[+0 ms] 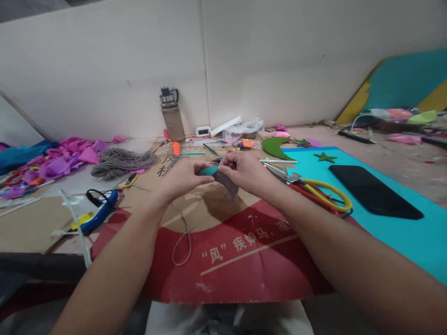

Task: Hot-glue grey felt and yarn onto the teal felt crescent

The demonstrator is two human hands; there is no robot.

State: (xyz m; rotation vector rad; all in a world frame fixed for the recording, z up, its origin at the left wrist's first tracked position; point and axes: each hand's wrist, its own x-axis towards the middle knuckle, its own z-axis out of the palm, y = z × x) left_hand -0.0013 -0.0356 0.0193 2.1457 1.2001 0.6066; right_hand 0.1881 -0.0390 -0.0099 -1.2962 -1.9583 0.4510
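Both my hands meet above a red and brown cardboard sheet [223, 260]. My left hand [183, 177] is closed round a small teal felt piece [207, 171]. My right hand [244, 172] pinches a grey felt strip [226, 182] that hangs down from the teal piece. A grey yarn strand [183, 239] trails from my hands and loops on the cardboard.
A grey yarn bundle [120, 162] and pink paper scraps [63, 158] lie left, with a blue glue gun [99, 211] nearer me. Scissors [281, 173], red and yellow loops [328, 193], a black phone [373, 190] on a teal sheet [401, 232] sit right. A water bottle [172, 115] stands by the wall.
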